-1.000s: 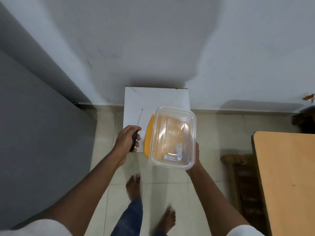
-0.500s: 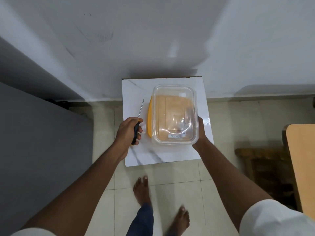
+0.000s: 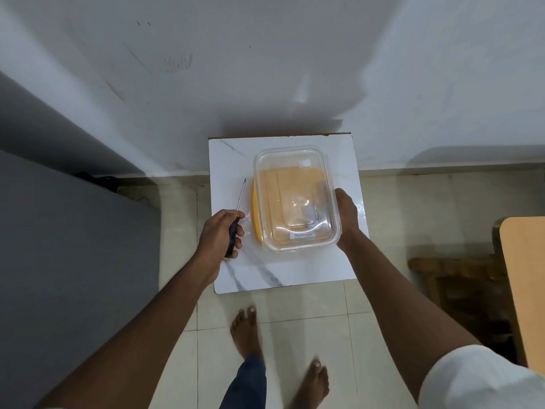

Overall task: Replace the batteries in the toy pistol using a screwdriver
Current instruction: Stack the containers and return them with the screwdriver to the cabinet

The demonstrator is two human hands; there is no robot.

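The task looks barely begun: the left hand [image 3: 218, 236] grips the screwdriver [image 3: 236, 219] above the surface's [image 3: 295, 274] left edge, the right hand [image 3: 348, 215] holds a clear container [image 3: 295, 199] near its centre, and no toy pistol or batteries can be made out.

slim black-and-yellow-handled metal screwdriver [image 3: 236, 215] gripped in left fist, shaft pointing away over white marble-look tabletop; toy pistol not discernible inside clear plastic rectangular container [image 3: 295, 199] with orange lid beneath
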